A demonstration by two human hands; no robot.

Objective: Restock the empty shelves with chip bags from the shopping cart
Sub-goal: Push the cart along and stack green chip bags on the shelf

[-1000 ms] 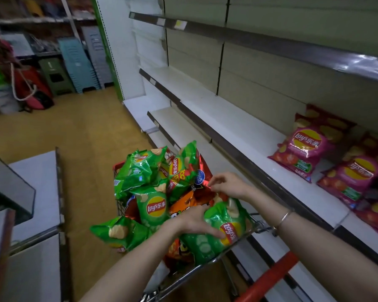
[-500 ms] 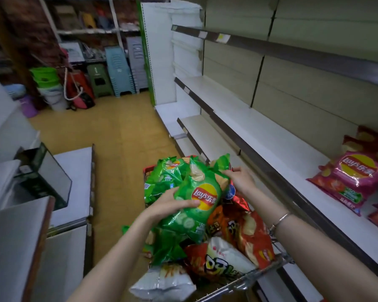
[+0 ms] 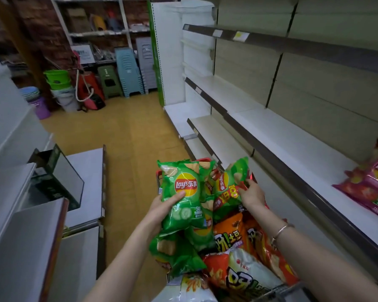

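My left hand point(image 3: 162, 211) grips a green Lay's chip bag point(image 3: 183, 192), held upright above the shopping cart point(image 3: 271, 289). My right hand point(image 3: 252, 196) grips a second green Lay's bag point(image 3: 229, 182) lying tilted on the pile, near a red bag edge. The cart holds several more bags: green ones point(image 3: 172, 251), orange ones point(image 3: 229, 232) and a red-white one point(image 3: 242, 273). To the right, pink Lay's bags point(image 3: 371, 186) lie on the white middle shelf point(image 3: 282, 136).
Shelving runs along the right, with a lower shelf point(image 3: 207, 129) and an upper shelf rail point(image 3: 292, 43). White chest freezers point(image 3: 20, 214) stand on the left. Stacked plastic stools point(image 3: 127, 73) and buckets point(image 3: 59, 83) sit at the aisle's far end on yellow floor point(image 3: 129, 127).
My left hand has lifted the green bag higher and turned it upright. My right hand has moved onto a second green bag. The view has swung left, away from the pink bags.
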